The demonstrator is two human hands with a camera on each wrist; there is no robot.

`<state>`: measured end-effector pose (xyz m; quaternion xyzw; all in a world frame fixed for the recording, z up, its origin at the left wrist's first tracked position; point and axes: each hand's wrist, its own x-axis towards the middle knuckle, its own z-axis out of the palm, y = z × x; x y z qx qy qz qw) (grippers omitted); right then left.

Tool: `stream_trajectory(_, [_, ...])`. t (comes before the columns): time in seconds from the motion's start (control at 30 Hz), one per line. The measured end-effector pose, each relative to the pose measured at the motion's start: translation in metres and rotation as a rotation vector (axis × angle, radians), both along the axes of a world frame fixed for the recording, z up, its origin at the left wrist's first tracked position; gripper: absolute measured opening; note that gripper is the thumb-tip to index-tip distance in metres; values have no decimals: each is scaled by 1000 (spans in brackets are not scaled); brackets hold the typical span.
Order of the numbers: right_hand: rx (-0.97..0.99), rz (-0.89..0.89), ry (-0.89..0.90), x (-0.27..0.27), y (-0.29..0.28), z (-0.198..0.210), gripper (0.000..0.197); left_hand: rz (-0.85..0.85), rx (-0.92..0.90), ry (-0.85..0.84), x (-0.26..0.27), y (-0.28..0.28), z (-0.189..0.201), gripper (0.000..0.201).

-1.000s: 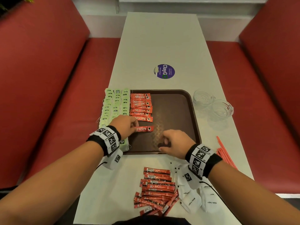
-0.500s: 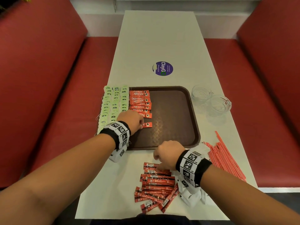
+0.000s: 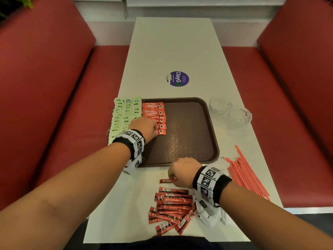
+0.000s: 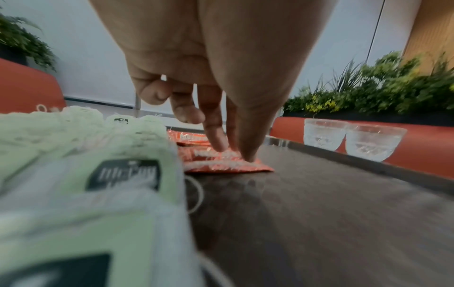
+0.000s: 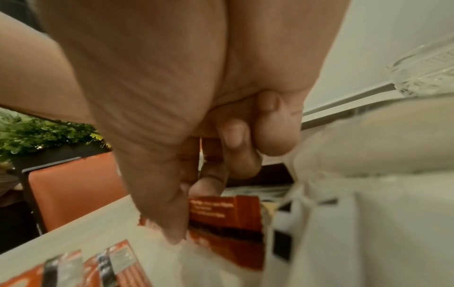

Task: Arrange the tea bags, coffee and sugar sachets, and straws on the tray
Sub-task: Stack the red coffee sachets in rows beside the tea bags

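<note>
**Coffee Column Grows as Second Hand Fetches the Next Sachet**

At centre left of the head view, green tea bags (image 3: 126,116) lay in three columns along the left edge of the brown tray (image 3: 207,141); their dark labels were too blurred to read. Beside them, on the tray's left side, ran a column of red coffee sachets (image 3: 154,112) marked "NESCAFE". The left hand (image 3: 144,128), fingers extended, pressed its fingertips (image 4: 218,143) on the nearest sachet of that column, gripping nothing. Higher up the bench (image 3: 173,47) a round purple sticker (image 3: 177,79) read "ClayGo". Lower centre, the right hand (image 3: 182,171) pinched one red sachet (image 3: 166,181) between thumb and curled fingers, just above the loose red pile (image 3: 171,210). White sugar sachets (image 3: 210,215) lay under that wrist; their print could not be read. Two glass cups (image 3: 230,112) stood right of the tray, and red-striped straws (image 3: 246,179) fanned out at lower right, none yet on the tray.

The risk appeared to be disorder: the pressing fingers could skew the overlapped column, or the right wrist could drag sugar sachets off the bench edge.
</note>
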<state>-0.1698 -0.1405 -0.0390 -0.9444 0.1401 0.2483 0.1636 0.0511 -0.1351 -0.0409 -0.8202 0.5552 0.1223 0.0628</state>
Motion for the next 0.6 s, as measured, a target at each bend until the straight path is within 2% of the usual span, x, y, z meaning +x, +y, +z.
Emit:
stream_trajectory(0.07, [8,-19,-42,-2,-2,4,9,-12,-88,39,-6,10,7,26])
stream_trajectory(0.17, [20,-88,-126,-9,-5,11,5,-44,-195,134,-21,30,21,21])
stream_trajectory(0.23, [41,-147,-168,-16,-8,15,14,-85,-222,188,-32,46,30,18])
stream_trajectory(0.33, [82,-238,-200,-26,-12,22,28,-184,-154,236,-50,69,36,16])
stream_trajectory(0.43, [90,-314,-234,-36,-12,25,28,-327,-23,236,-71,87,32,18])
stream_trajectory(0.6, [126,-422,-324,-46,-3,27,29,-483,141,296,-108,104,12,38])
